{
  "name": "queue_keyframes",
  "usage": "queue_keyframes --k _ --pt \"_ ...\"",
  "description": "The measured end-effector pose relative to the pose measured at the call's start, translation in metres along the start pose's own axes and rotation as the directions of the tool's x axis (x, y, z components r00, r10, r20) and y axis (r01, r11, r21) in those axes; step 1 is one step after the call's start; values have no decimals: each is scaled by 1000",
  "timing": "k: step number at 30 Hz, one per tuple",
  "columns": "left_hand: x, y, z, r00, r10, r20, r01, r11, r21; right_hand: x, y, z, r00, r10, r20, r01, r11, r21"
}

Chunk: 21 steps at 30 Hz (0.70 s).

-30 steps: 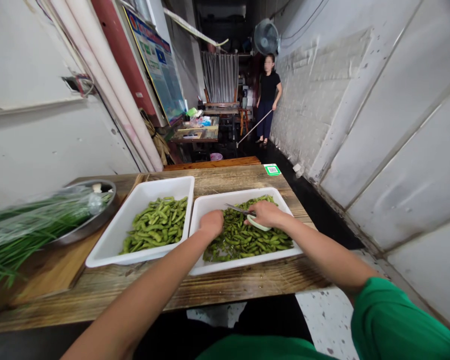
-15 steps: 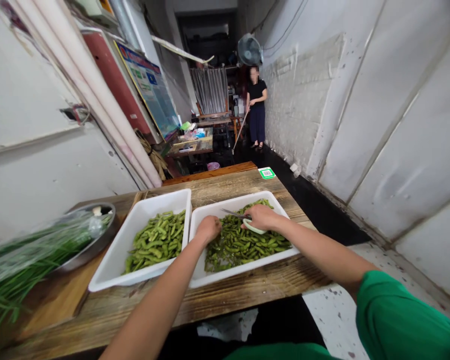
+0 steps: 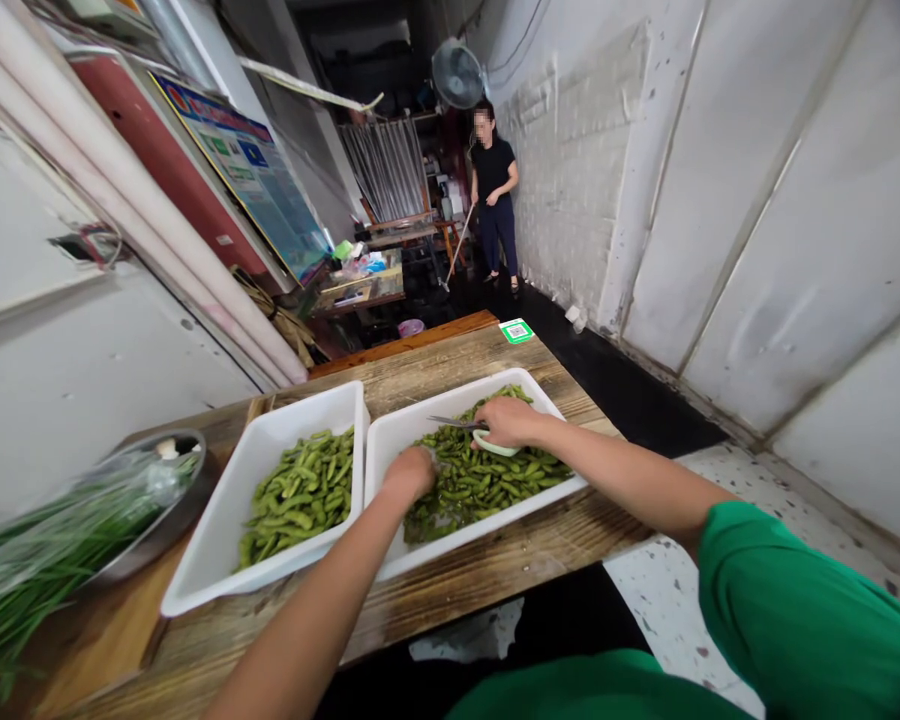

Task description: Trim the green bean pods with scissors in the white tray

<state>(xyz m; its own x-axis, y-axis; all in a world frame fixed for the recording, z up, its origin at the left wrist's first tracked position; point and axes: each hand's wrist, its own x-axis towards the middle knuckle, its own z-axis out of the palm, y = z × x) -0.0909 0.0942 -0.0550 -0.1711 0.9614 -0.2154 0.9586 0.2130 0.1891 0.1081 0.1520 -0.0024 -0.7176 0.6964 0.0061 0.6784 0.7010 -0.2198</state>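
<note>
My right hand is closed around scissors with a pale green handle. Their blades point left over the right white tray, which holds green soybean pods in a little water. Low at the left side of that tray is my left hand, its fingers curled down among the pods; whatever is between them is hidden. To the left, touching or nearly touching, stands a second white tray with a heap of green pods.
Both trays rest on a wooden table. At left, a metal bowl and bagged green stalks lie by a wooden board. A green code card is at the far corner. Beyond, a person stands holding a long stick.
The view has tilted and shifted, so the trays sit slightly further left. My right hand with the scissors has moved slightly; my left hand stays low in the tray. The person's arms and stance differ.
</note>
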Motion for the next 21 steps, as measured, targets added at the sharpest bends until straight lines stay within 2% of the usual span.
queue_keyframes --k 4,6,7,9,10,11,13,16,21 --pt "-5 1 -9 997 -4 -76 -6 991 -131 0 1 -1 1000 -15 -3 15 1000 9" --pt "-11 3 -15 996 -1 -87 -31 932 -361 0 1 -2 999 -35 -7 35 999 14" --pt "-14 4 -19 997 -4 -74 -35 848 -529 0 1 -2 999 -46 -11 46 999 17" --pt "-19 6 -25 1000 2 -15 -13 553 -833 0 0 -1 998 -62 -21 63 998 20" --pt "-20 7 -27 1000 12 13 7 394 -919 0 0 -1 998 -65 -25 66 998 21" --pt "-20 7 -29 999 20 30 23 276 -961 0 0 0 997 -65 -30 66 998 20" --pt "-19 5 -32 999 1 38 38 124 -992 0 -1 1 997 -64 -38 64 998 16" --pt "-15 1 -32 998 -52 35 37 32 -999 1 -1 2 997 -67 -46 68 998 13" --pt "-12 -2 -29 998 -69 16 18 32 -999 1 -1 2 997 -65 -41 66 998 11"
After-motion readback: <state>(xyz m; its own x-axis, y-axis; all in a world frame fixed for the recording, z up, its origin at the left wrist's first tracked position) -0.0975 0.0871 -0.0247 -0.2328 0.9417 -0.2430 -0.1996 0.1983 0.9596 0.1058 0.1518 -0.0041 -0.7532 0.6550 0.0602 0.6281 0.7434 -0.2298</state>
